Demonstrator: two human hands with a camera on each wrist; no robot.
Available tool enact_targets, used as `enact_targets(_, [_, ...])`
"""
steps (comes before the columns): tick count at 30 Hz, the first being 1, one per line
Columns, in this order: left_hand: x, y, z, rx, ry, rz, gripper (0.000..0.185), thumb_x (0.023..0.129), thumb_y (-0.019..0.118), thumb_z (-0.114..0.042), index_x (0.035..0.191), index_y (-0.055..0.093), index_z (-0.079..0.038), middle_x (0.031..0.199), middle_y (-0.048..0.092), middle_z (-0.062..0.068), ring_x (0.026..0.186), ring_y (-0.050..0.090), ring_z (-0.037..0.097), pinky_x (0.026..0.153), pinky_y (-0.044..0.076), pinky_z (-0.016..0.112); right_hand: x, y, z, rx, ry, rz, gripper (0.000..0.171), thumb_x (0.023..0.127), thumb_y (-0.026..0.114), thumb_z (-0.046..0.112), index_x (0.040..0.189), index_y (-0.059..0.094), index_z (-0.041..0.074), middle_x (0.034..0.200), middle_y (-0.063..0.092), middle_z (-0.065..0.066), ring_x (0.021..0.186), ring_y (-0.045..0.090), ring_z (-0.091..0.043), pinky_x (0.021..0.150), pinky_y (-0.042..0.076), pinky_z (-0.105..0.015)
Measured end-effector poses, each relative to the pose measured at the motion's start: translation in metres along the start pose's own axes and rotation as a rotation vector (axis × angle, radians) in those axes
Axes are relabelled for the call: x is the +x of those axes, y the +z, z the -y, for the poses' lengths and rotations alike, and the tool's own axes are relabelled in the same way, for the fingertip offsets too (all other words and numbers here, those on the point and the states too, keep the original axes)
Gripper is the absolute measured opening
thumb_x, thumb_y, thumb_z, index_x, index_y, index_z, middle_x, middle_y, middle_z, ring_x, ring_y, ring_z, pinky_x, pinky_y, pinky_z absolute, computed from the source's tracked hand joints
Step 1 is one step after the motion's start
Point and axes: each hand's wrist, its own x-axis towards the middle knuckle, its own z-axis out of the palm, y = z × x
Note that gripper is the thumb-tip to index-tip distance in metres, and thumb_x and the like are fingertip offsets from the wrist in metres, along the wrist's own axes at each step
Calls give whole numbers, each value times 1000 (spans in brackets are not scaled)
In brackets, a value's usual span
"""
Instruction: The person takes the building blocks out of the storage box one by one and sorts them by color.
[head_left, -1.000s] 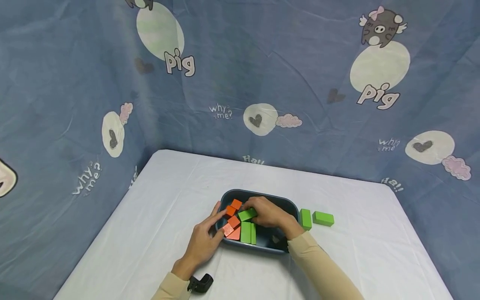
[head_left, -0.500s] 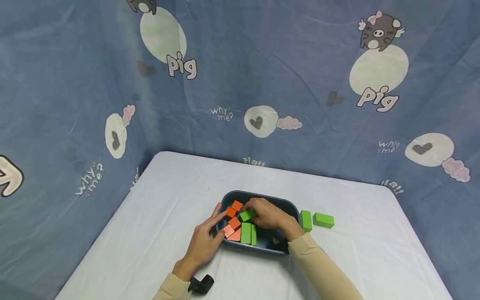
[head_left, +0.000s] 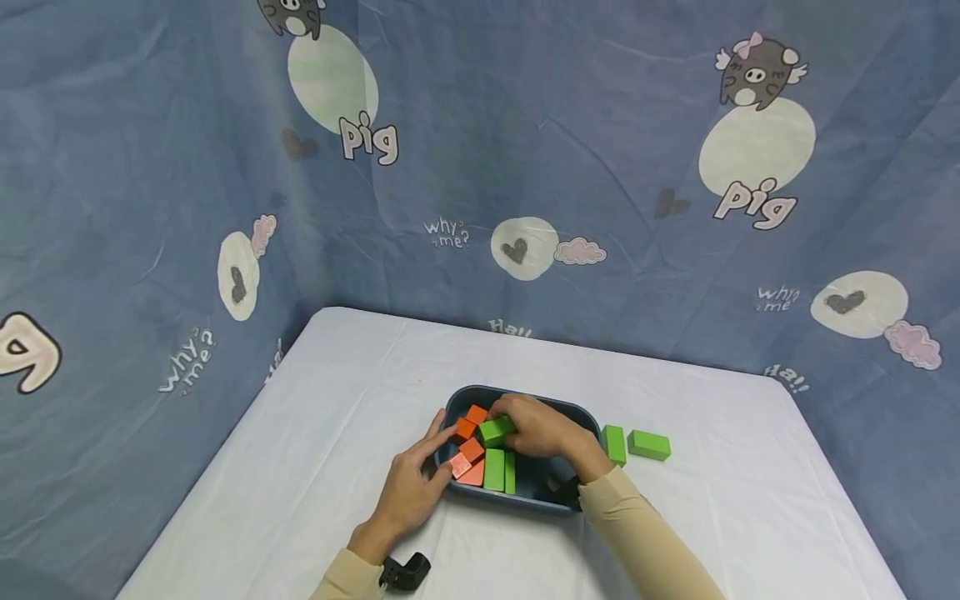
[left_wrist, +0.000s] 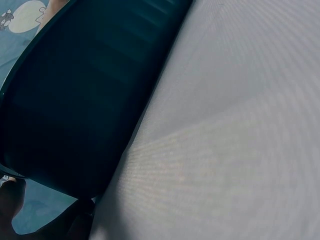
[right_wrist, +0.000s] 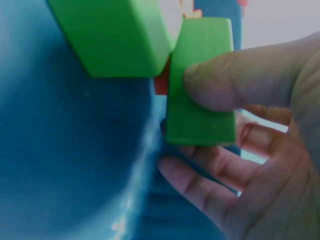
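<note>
A dark blue bin [head_left: 517,502] stands on the white-covered table, holding orange blocks [head_left: 472,450] at its left end and green blocks [head_left: 494,470] beside them. Inside it, my right hand [head_left: 536,427] grips a green block [right_wrist: 202,85]; the right wrist view shows the thumb on one face and fingers behind. Another green block [right_wrist: 112,37] lies right beside that one. At the bin's left end rests my left hand [head_left: 412,483], fingers spread, with the index finger and thumb reaching over the rim near the orange blocks. The bin's outer wall [left_wrist: 80,110] fills much of the left wrist view.
Two green blocks [head_left: 613,446] [head_left: 649,445] lie on the table just right of the bin. A blue patterned cloth [head_left: 525,150] hangs behind the table [head_left: 720,433]. Each wrist carries a black camera mount [head_left: 406,572].
The head view has tilted slightly, so the scene sits a little lower. The gripped green block has tipped slightly in the right hand; the left hand keeps its place.
</note>
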Motion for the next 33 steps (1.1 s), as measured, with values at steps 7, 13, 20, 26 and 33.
enact_targets(7, [0, 2, 0, 9, -19, 8, 54, 89, 64, -2, 143, 60, -6, 159, 40, 4, 143, 39, 18, 113, 26, 16, -5, -8, -2, 48, 27, -37, 32, 87, 72, -2, 118, 69, 6, 111, 66, -2, 91, 58, -14, 84, 53, -33])
enact_targets(13, [0, 3, 1, 15, -16, -1, 54, 89, 66, -3, 142, 60, -6, 158, 41, 5, 143, 40, 17, 113, 27, 17, -12, -19, -3, 74, 22, -95, 31, 85, 74, -2, 114, 70, 7, 105, 66, 1, 87, 58, -14, 80, 53, -34])
enact_targets(20, [-2, 3, 0, 18, -26, -9, 55, 87, 65, -3, 142, 61, -7, 158, 41, 8, 142, 41, 18, 112, 26, 14, -25, -31, -3, 85, 38, -122, 31, 85, 73, -1, 115, 70, 7, 107, 67, 0, 91, 59, -15, 84, 54, -36])
enact_targets(26, [-2, 2, -1, 29, -20, -13, 55, 87, 66, -3, 142, 61, -7, 158, 42, 9, 141, 43, 19, 111, 27, 12, -39, -42, -8, 111, 66, -174, 33, 84, 73, -2, 115, 70, 8, 108, 67, 1, 91, 59, -15, 83, 53, -36])
enact_targets(33, [-1, 2, -2, 42, -13, -18, 56, 87, 66, -3, 142, 61, -7, 158, 42, 10, 141, 43, 19, 111, 27, 13, -58, -55, -16, 120, 95, -266, 33, 84, 73, -3, 114, 71, 11, 109, 68, 2, 93, 61, -15, 83, 54, -39])
